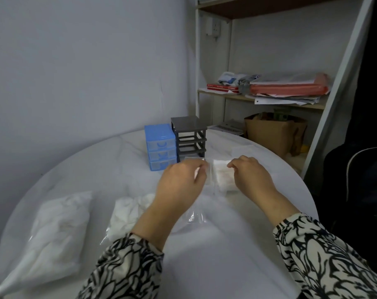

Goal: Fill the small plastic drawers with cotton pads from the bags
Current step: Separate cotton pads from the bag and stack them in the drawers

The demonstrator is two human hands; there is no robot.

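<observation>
Head view, looking down over a round white surface [79, 169]. Near the middle, two clear plastic drawers side by side, just in front of a dark grey drawer frame [189, 137] standing with its slots vacant. Left clear drawer [209, 178] partly hidden behind the left hand [181, 182]; right clear drawer [223, 178] packed with white cotton pads [222, 169]. Left hand's fingers [199, 169] curled in, pinching something small and white at the tips, over the left drawer's edge. Right hand [250, 173] hovering at the right drawer, fingers bent inward with tips close to the pads; whether pinching a pad or not, cannot tell. Blue drawer unit [160, 145] touching the grey frame's left side, its three drawers closed. Two clear bags of cotton pads nearer the body: a full bag [58, 229] at far left, an opened bag [129, 212] beside the left forearm. Patterned black-and-white sleeves [325, 260] on both arms. Shelving [269, 100] with papers and a brown paper bag at upper right.
</observation>
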